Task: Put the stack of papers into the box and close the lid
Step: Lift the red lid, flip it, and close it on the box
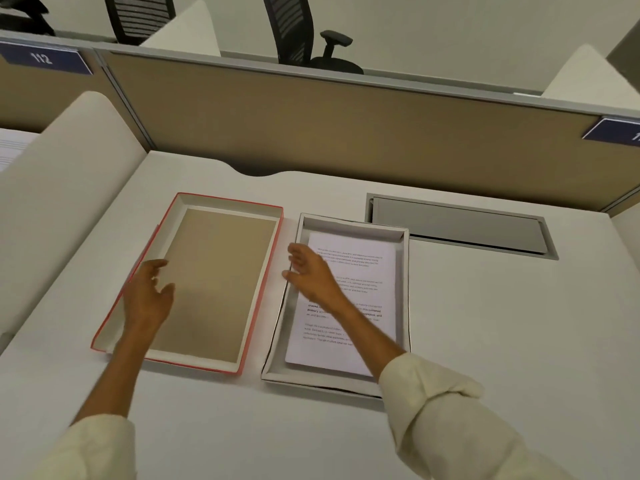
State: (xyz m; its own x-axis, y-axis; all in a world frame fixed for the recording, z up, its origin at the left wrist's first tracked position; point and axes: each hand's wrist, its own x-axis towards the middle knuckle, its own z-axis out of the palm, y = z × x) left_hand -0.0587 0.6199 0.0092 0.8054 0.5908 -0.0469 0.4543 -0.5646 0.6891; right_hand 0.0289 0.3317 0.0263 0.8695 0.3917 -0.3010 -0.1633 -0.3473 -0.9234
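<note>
A grey shallow box lies on the white desk, and the stack of printed papers rests flat inside it. To its left lies the red-edged lid, upside down, its brown inside facing up. My left hand hovers over the lid's left edge, fingers apart, holding nothing. My right hand is over the box's left wall, reaching toward the lid, fingers spread and empty.
A grey cable hatch is set into the desk at the back right. A tan partition closes the far side, a cream divider stands on the left. Office chairs stand beyond the partition.
</note>
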